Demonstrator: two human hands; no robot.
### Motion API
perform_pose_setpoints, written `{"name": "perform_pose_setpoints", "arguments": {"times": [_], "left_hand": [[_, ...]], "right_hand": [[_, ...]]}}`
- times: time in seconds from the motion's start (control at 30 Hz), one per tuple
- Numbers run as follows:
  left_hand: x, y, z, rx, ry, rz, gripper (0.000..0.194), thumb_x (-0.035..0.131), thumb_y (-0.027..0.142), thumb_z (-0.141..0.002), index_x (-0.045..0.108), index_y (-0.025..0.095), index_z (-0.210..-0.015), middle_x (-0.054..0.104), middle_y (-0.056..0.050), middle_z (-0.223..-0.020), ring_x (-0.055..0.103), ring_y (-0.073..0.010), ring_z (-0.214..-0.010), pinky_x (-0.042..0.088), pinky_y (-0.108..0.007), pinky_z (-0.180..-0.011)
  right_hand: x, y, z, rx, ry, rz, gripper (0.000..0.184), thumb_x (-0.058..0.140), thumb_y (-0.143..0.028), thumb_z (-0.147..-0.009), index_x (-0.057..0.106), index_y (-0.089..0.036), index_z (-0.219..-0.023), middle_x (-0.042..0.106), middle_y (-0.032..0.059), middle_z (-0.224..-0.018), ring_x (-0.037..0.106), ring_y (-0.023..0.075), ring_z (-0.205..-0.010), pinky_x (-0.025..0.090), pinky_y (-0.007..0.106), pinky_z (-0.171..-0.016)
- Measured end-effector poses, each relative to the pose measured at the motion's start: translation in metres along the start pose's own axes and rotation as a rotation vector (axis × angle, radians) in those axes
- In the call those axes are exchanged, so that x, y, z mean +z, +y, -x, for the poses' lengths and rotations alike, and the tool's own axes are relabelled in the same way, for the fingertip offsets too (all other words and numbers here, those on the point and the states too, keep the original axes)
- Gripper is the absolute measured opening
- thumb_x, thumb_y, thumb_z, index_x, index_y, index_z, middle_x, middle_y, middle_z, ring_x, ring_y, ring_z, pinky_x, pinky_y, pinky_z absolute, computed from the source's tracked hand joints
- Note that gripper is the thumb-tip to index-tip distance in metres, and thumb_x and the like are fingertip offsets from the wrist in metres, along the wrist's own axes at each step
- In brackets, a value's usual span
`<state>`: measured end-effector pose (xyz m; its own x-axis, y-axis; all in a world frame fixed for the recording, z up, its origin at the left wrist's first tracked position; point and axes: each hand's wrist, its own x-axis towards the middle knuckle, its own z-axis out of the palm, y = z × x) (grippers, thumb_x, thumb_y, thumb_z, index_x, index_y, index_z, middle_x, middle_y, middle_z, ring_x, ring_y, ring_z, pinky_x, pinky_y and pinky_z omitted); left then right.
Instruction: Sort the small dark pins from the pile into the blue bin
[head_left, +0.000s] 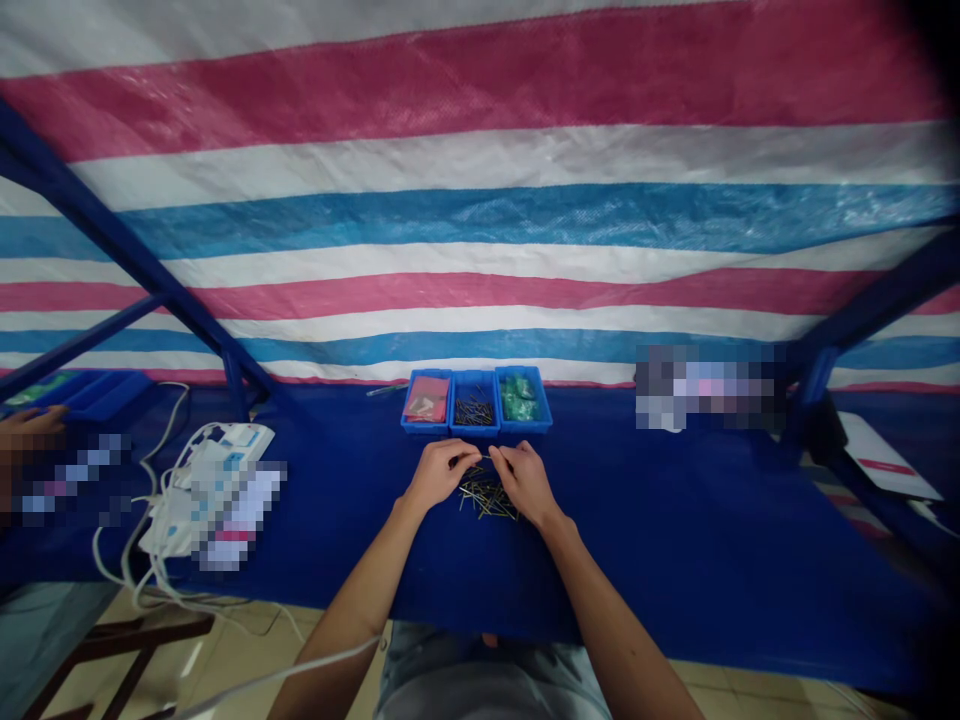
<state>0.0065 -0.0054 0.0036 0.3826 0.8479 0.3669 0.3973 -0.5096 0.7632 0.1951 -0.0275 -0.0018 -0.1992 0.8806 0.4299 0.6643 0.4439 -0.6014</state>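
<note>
My left hand [441, 474] and my right hand [526, 480] are close together over the blue-covered table [675, 520], fingers pinched toward each other. Between the fingertips a thin pin-like piece [486, 458] shows, too small to name exactly. Just below the hands lies a loose pile of thin dark and yellowish pins [487, 495]. Behind the hands stand three small blue bins: the left bin [426, 401] holds red bags, the middle bin [474, 405] holds dark pins, the right bin [523, 398] holds green bags.
White cables and a white device [217, 470] lie at the left of the table. Another person's hand [30, 425] rests at the far left by a blue tray [97, 392]. Blue frame posts [232, 385] rise at both sides, and a striped tarp hangs behind.
</note>
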Motion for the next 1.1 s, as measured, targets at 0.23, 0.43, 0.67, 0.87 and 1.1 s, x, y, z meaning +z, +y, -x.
{"name": "perform_pose_setpoints", "arguments": {"times": [0.23,0.43,0.67,0.87,1.1], "left_hand": [[0.000,0.000,0.000,-0.009,0.004,0.004,0.023,0.060,0.034,-0.094,0.076,0.017,-0.089,0.073,-0.005,-0.082,0.064,-0.0152,-0.071,0.048,-0.025,-0.069],[-0.001,0.000,0.000,-0.028,0.015,0.015,0.024,0.060,0.034,-0.094,0.075,0.017,-0.087,0.073,-0.005,-0.079,0.063,-0.0148,-0.068,0.047,-0.025,-0.067],[-0.003,-0.004,0.000,-0.084,0.102,0.022,0.026,0.060,0.035,-0.093,0.073,0.014,-0.083,0.071,-0.003,-0.071,0.060,-0.0127,-0.062,0.043,-0.022,-0.060],[-0.003,-0.003,-0.001,-0.118,0.141,0.012,0.029,0.058,0.038,-0.094,0.073,0.015,-0.085,0.072,-0.003,-0.071,0.061,-0.0130,-0.061,0.043,-0.023,-0.059],[-0.005,-0.005,-0.001,-0.151,0.168,0.025,0.029,0.056,0.039,-0.095,0.073,0.016,-0.087,0.071,-0.002,-0.070,0.061,-0.0131,-0.061,0.043,-0.023,-0.060]], "right_hand": [[-0.002,-0.001,-0.001,0.008,-0.010,-0.021,0.052,0.031,-0.043,-0.106,0.039,-0.021,-0.059,0.046,-0.0027,-0.052,0.038,0.0134,-0.050,0.032,0.030,-0.065],[-0.008,0.005,0.000,0.026,0.010,-0.054,0.047,0.035,-0.040,-0.105,0.045,-0.021,-0.063,0.052,-0.0016,-0.059,0.046,0.0141,-0.056,0.036,0.029,-0.068],[-0.023,0.015,-0.002,0.143,0.216,-0.201,0.031,0.049,-0.041,-0.099,0.067,-0.021,-0.084,0.068,0.0042,-0.081,0.061,0.0196,-0.074,0.045,0.031,-0.070],[-0.019,0.007,-0.026,0.111,0.283,-0.131,0.027,0.056,-0.040,-0.096,0.074,-0.021,-0.096,0.070,0.0076,-0.093,0.060,0.0189,-0.070,0.050,0.033,-0.072],[-0.010,0.003,-0.052,0.043,0.244,0.038,0.036,0.045,-0.039,-0.101,0.072,-0.020,-0.115,0.069,0.0108,-0.093,0.063,0.0220,-0.080,0.049,0.034,-0.076]]}}
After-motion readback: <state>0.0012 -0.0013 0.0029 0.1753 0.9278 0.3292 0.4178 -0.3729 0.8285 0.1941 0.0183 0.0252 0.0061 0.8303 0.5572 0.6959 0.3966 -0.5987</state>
